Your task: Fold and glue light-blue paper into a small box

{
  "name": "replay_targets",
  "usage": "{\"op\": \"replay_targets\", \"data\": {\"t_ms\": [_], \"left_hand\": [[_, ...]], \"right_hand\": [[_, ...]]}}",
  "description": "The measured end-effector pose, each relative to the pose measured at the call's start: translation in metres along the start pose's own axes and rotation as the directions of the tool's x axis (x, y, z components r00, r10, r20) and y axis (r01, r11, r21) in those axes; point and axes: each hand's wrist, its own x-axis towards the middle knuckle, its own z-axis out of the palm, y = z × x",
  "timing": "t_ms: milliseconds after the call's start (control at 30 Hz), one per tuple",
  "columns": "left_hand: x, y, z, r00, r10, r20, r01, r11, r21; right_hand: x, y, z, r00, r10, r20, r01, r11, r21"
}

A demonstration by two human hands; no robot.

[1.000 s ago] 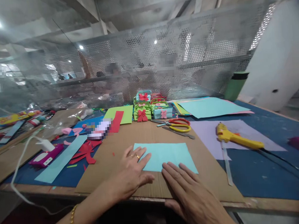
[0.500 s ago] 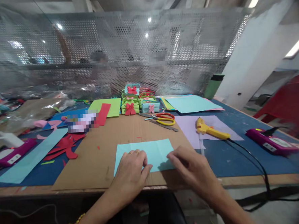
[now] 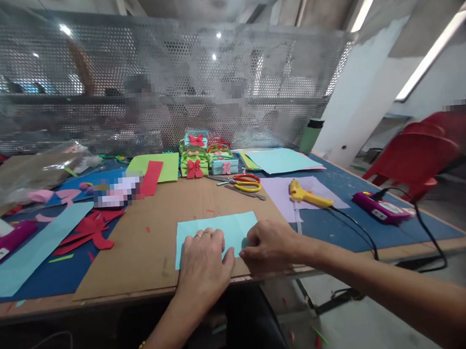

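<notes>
A light blue sheet of paper (image 3: 236, 228) lies on brown cardboard (image 3: 143, 259) near the table's front edge. My left hand (image 3: 204, 255) rests on the left part of the sheet, palm down, fingers bent but thumb apart, holding nothing. At the sheet's right edge, my right hand (image 3: 268, 242) has its thumb and curled fingers pinched together; whether paper is between them is hidden. Behind the sheet are scissors with red and yellow handles (image 3: 247, 184).
Small paper bags with bows (image 3: 195, 166) stand at the back. A yellow glue gun (image 3: 311, 197) lies on purple paper (image 3: 275, 193) to the right, its cord running to a purple power strip (image 3: 381, 209). Red scraps (image 3: 88, 230) and a blue strip (image 3: 44, 249) lie left.
The view has turned to the right. My right hand has closed into a pinch at the sheet's right edge, and its forearm now reaches in from farther right. My left hand stays on the sheet.
</notes>
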Motion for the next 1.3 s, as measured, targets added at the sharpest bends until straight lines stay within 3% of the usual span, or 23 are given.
{"op": "replay_targets", "data": {"t_ms": [367,700,767,867,967,1133,1300], "left_hand": [[0.000,-0.002,0.003,1.000,-0.021,0.020,0.021,1.000,0.015],[0.000,-0.003,0.004,0.999,-0.027,0.030,0.026,0.999,0.022],[0.000,-0.003,0.004,0.999,-0.028,0.029,0.027,0.999,0.018],[0.000,-0.003,0.004,0.999,-0.026,0.029,0.026,1.000,0.014],[0.000,-0.002,0.003,0.999,-0.029,0.036,0.029,0.999,0.017],[0.001,0.000,-0.001,0.996,-0.045,0.072,0.042,0.998,0.045],[0.001,0.016,-0.009,0.989,-0.056,0.136,0.039,0.992,0.122]], "right_hand": [[-0.017,0.019,-0.017,0.954,0.174,0.244,-0.227,0.950,0.214],[-0.019,0.032,-0.023,0.949,0.164,0.270,-0.220,0.956,0.193],[-0.020,0.033,-0.024,0.961,0.171,0.218,-0.203,0.970,0.136],[-0.029,0.031,-0.024,0.987,0.158,-0.004,-0.158,0.987,0.034],[-0.039,0.024,-0.017,0.979,0.023,-0.201,-0.028,0.999,-0.020],[-0.035,0.020,0.010,0.940,-0.253,-0.228,0.266,0.963,0.032],[-0.019,0.031,0.033,0.913,-0.303,-0.273,0.334,0.940,0.075]]}}
